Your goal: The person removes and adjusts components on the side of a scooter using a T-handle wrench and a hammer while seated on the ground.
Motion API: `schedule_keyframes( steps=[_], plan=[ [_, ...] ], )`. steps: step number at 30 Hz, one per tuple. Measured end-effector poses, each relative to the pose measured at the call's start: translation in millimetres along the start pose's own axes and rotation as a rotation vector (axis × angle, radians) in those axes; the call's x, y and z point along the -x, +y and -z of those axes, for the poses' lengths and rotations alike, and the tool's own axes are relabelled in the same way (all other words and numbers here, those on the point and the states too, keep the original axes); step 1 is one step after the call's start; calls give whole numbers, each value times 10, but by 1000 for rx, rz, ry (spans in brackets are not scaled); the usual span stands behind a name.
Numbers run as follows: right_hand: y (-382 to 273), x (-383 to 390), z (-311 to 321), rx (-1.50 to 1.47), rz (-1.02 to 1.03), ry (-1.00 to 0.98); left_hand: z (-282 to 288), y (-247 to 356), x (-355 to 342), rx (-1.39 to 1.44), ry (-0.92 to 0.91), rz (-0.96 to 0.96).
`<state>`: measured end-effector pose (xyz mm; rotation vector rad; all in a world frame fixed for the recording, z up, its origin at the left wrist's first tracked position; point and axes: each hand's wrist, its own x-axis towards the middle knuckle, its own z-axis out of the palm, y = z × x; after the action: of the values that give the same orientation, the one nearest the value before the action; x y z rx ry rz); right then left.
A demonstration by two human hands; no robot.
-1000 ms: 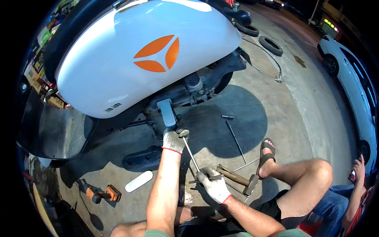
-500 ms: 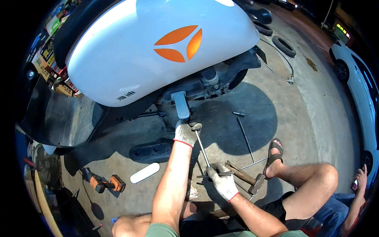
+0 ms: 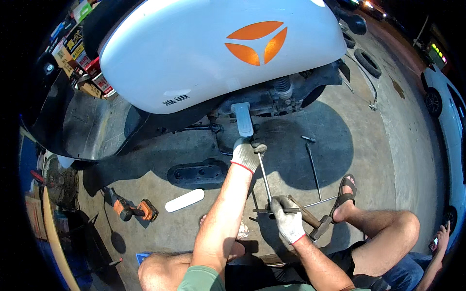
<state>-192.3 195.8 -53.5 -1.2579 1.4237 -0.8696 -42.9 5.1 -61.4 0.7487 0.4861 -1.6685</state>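
A white scooter body panel point(image 3: 194, 63) with orange marks fills the top of the head view. Below it, a grey folding footrest point(image 3: 243, 121) points toward me. My left hand point(image 3: 246, 153), in a pale glove with a red cuff, is closed at the footrest's near end, around the far end of a T-handle wrench point(image 3: 265, 177). Its fingers partly hide the wrench's tip. Lower right, my right hand point(image 3: 287, 220), gloved the same way, grips the wrench at its dark crossbar. The shaft runs straight between both hands.
A hammer point(image 3: 320, 227) lies by my right hand, near a long metal rod point(image 3: 314, 169). An orange-black cordless drill point(image 3: 128, 206), a white oval cover point(image 3: 184, 200) and a black tray-like part point(image 3: 198, 173) lie left. Another person's hand point(image 3: 441, 237) holds a phone at right.
The whole view has shifted, so the scooter and floor things sit further right in the picture. Both hands keep their hold on the wrench, with little visible movement against the scooter.
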Motion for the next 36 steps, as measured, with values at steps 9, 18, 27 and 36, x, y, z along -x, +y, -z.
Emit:
schedule_keyframes(
  steps=[9,18,27,36],
  plan=[
    [1,-66,50,-99,-111,-89,84,-12,-148,-61,47,20],
    [-75,-61,-20,-213,-166,-71,137,-60,-255,-119,-119,-91],
    [92,20,-170,-290,-155,-72,354,-92,-772,-83,-141,-102],
    [-6,6,-194,-326,-154,-29,155,-126,-474,-134,-201,-151]
  ],
)
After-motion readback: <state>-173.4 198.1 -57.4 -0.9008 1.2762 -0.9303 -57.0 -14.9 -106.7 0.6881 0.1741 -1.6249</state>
